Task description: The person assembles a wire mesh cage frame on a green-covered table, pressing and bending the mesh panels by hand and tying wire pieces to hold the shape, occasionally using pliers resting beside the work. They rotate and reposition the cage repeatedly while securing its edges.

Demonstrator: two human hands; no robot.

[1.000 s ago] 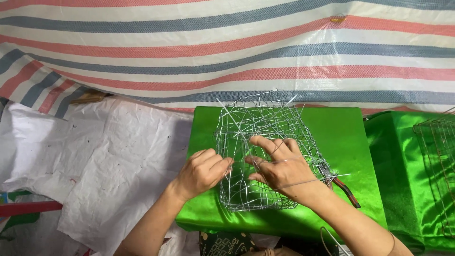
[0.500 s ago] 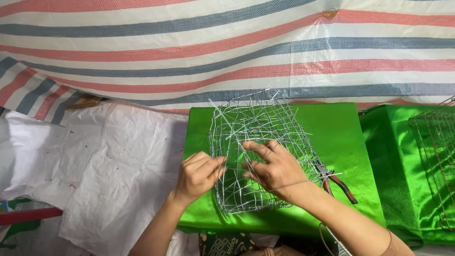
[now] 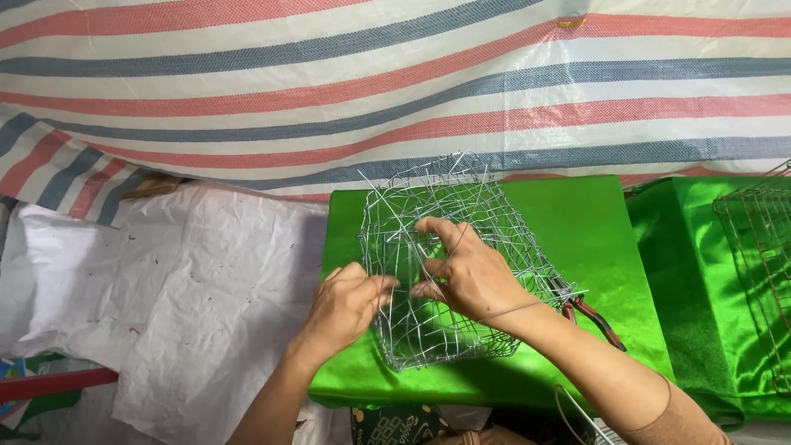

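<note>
Wire cage (image 3: 461,264) sits mid-table on the green cloth (image 3: 610,231), nearer its left edge. Left hand (image 3: 346,305) pinches a wire at the cage's front-left wall. Right hand (image 3: 470,276) lies on the mesh, fingers curled around strands. Pliers (image 3: 589,313) lie just beside the cage, toward the right edge. Risk: loose wire ends could prick the fingers; a hard pull could bend the mesh.

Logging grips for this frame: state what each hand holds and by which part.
Both hands grip the silver wire mesh basket on the green satin-covered table: the left hand pinches wires on its near side, the right hand grips wires on its top.
</note>
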